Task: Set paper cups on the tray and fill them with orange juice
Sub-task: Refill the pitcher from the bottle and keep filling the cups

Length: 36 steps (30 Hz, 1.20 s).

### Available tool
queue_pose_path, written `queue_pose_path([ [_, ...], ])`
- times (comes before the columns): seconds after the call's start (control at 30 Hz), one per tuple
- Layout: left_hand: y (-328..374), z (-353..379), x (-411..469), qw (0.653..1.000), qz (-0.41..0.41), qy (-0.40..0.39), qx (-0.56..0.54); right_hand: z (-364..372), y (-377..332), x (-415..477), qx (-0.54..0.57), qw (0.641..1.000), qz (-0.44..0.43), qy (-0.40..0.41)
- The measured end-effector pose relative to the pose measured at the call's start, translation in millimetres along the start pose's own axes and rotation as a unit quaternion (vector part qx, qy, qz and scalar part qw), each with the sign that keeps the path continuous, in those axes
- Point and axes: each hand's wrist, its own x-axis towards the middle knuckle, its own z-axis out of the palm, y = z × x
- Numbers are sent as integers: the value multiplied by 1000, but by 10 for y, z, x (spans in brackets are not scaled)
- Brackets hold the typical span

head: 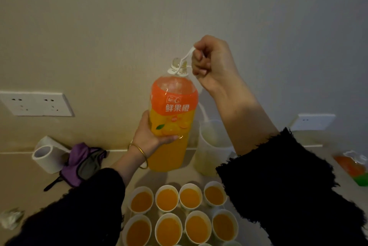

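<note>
Our left hand (148, 136) wrapped around the bottle (173, 106) at its middle, and our right hand (213, 60) clenched the white carry handle (187, 56) at its neck. The bottle stood upright, long axis vertical. The paper cups (167, 198) sat below and toward us, between both forearms, every one in view holding juice. The orange label read 鲜果橙; we couldn't read the smaller print.
</note>
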Motion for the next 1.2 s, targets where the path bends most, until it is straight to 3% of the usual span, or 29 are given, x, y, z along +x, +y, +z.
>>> queue_pose_path([
  [0.13,68,75,-20,999,-23,-31,29,-311,76,-89,44,997,-33,61],
  [0.23,55,188,-16,996,-23,-27,79,-481,166,-260,-113,980,-79,145],
  [0.33,50,273,0,991,-8,-11,134,-482,403,-505,-308,924,-108,197],
  [0.43,84,316,38,980,20,10,197,-427,731,-708,-470,859,-96,179],
  [0.53,77,338,74,957,51,10,286,-428,952,-803,-542,802,-149,204],
  [0.83,158,394,85,871,5,-26,491,-778,1388,-734,-459,853,-69,238],
  [0.97,152,402,111,833,-6,-37,552,-807,1568,-731,-451,860,-31,237],
  [1.2,111,406,144,798,-8,-51,600,-843,1734,-733,-432,872,7,231],
])
